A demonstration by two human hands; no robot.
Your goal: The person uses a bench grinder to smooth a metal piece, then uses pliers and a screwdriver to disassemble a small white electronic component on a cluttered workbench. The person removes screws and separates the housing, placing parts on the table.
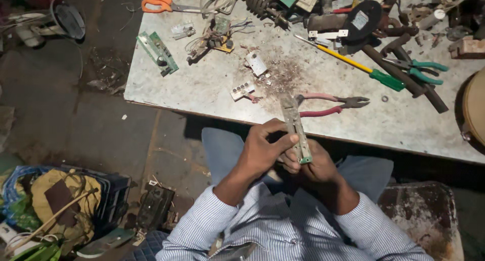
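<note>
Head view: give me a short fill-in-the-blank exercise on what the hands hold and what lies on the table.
1. Both hands, left hand and right hand, hold a long narrow ____ board.
2. The pliers nearest the hands have ____ handles.
3. The scissors at the table's far left have ____ handles.
4. The screwdriver has a yellow shaft and a ____ handle.

Missing words: circuit; pink; orange; green

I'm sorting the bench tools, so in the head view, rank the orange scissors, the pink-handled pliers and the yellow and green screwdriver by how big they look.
1. Yellow and green screwdriver, the longest.
2 and 3. Pink-handled pliers and orange scissors look about alike. The scissors lie farther from the camera and are cut by the top edge, so I won't rank those two.
</note>
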